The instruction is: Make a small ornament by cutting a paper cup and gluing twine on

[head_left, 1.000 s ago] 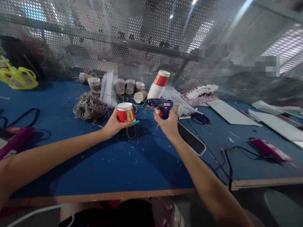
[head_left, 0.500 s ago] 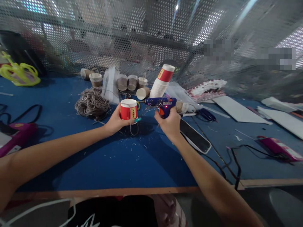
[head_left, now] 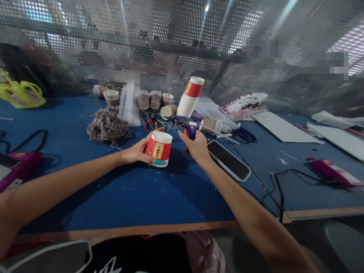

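A red and white paper cup [head_left: 162, 146] is held by my left hand [head_left: 140, 151], its rim facing up and slightly tilted; a grey cord runs down its side. My right hand [head_left: 196, 145] is closed around the handle of a blue glue gun [head_left: 186, 123] with an orange trigger, its nozzle pointing left beyond the cup. Behind the gun leans a tall stack of paper cups [head_left: 191, 98]. A tangled heap of grey cord [head_left: 107, 127] lies to the left of the cup. Red and yellow handled pliers [head_left: 154, 123] lie behind the cup.
Several cord-wrapped cups [head_left: 143, 100] stand at the back beside translucent strips [head_left: 129, 104]. A phone [head_left: 229, 160] lies right of my right hand. Farther right are white boards [head_left: 287, 127] and a purple device [head_left: 334, 172] with black cable. A yellow basket-like object [head_left: 24, 94] is at far left.
The cup in my left hand has come nearer and tilted, showing more of its side. My right hand and the glue gun have shifted slightly left. The pliers behind show more clearly.
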Demonstrator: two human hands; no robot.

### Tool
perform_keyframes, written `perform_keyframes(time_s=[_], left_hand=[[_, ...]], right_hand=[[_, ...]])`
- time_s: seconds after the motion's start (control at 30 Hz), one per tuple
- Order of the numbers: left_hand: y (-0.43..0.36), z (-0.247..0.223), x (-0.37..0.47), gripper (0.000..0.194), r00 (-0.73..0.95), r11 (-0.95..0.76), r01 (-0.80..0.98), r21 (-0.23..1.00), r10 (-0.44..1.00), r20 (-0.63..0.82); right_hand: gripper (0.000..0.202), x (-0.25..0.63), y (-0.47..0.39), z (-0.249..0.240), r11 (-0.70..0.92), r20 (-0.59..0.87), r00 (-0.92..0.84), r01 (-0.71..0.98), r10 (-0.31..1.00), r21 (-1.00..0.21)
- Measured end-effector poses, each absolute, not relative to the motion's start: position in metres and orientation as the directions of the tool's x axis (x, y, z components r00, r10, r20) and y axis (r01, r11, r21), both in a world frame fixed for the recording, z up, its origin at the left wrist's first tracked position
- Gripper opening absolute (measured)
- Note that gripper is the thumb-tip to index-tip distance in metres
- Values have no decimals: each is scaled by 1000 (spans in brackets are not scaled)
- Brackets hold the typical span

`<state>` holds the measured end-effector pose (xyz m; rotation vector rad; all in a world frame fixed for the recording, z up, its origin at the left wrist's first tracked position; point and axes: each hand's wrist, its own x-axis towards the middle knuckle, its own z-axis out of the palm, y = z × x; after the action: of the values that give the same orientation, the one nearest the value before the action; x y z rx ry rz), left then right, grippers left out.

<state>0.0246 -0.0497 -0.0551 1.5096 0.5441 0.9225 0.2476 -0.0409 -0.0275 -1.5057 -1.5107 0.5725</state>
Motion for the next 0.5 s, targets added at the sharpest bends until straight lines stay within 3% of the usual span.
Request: perform_keyframes(time_s=[0.17, 0.3, 0.37, 0.5], left_hand=[[-50, -55, 26, 69, 597, -337, -43, 940, 746, 295], [-45, -64, 24, 73, 426, -440, 81, 894, 827, 368], [-44, -64, 23, 71, 397, -428, 77, 901, 842, 366], [-48, -58, 23, 70, 580, -308, -45, 950, 766, 276]], right_hand=[[36, 242, -45, -25, 147, 204, 100, 408, 974, -901], [38, 240, -47, -22, 140, 170, 64, 330, 983, -934], [40, 240, -48, -21, 130, 150, 46, 295, 988, -947], [40, 239, -50, -18, 143, 145, -12, 277, 989, -950]])
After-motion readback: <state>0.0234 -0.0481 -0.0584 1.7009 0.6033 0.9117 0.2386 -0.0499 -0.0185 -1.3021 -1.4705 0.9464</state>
